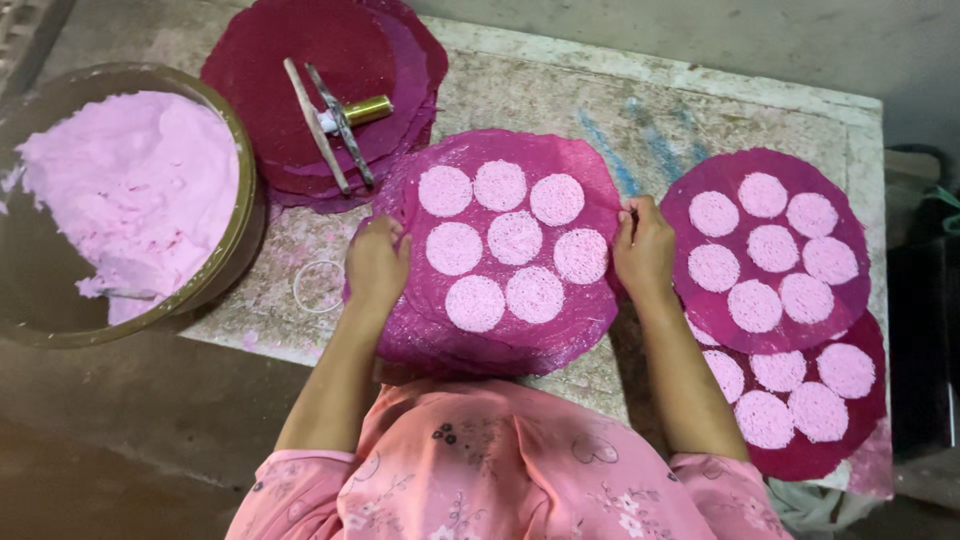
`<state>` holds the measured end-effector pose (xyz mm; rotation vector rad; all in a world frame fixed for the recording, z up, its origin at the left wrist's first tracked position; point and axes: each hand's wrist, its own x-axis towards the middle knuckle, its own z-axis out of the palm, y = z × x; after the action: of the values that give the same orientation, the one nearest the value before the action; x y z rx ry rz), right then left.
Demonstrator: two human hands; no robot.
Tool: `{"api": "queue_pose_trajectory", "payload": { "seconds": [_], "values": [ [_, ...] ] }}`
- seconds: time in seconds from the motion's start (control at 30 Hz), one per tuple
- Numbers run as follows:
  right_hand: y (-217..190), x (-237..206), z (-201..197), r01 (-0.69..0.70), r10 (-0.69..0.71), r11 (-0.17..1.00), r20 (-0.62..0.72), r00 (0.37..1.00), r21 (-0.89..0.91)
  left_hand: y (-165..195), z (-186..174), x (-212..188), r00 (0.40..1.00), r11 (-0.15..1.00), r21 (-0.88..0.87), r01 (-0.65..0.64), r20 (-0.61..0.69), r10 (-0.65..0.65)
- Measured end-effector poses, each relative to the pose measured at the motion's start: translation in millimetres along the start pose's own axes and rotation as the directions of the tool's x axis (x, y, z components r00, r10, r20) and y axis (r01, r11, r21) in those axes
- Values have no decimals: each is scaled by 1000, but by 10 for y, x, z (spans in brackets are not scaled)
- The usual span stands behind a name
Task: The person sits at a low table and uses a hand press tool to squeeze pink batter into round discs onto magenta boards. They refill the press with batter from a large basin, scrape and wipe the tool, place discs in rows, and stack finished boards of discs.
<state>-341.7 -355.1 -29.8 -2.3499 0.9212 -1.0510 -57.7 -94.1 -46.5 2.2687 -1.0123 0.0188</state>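
— What does the frame show?
— A person's left hand [377,262] and right hand [642,250] pinch opposite edges of a magenta mesh sheet [505,340] bearing eight pale pink discs [515,238], fingers closed on it, near the worktop's [560,95] front edge

— Any risk?
— An uneven lift could likely tilt the sheet and slide discs together, or toward the filled sheets [765,245] at the right edge

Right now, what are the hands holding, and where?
Both hands, left and right, grip the magenta round sheet with pale pink discs at its opposite side edges.
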Motion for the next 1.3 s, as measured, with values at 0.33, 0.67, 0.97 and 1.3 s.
{"api": "queue_pose_trajectory", "payload": {
  "seconds": [0.33, 0.67, 0.97, 1.3],
  "values": [
    [-57, 187, -92, -60, 65, 985, -24, 998, 164, 527, -161, 424, 968, 913, -335, 234, 163, -188],
    [830, 1003, -1113, -158, 160, 987, -98, 982, 29, 1739, 896, 1558, 959, 791, -573, -213, 32, 281],
    [1601, 1218, -1668, -272, 145, 905, -364, 920, -327, 2837, 1923, 1971, 955, 821, -544, -172, 113, 275],
    [486, -579, -896, -821, 691, 500, 445, 570, 275, 952, 659, 1447, 900, 971, -240, 19, 426, 88]
  ]
}}
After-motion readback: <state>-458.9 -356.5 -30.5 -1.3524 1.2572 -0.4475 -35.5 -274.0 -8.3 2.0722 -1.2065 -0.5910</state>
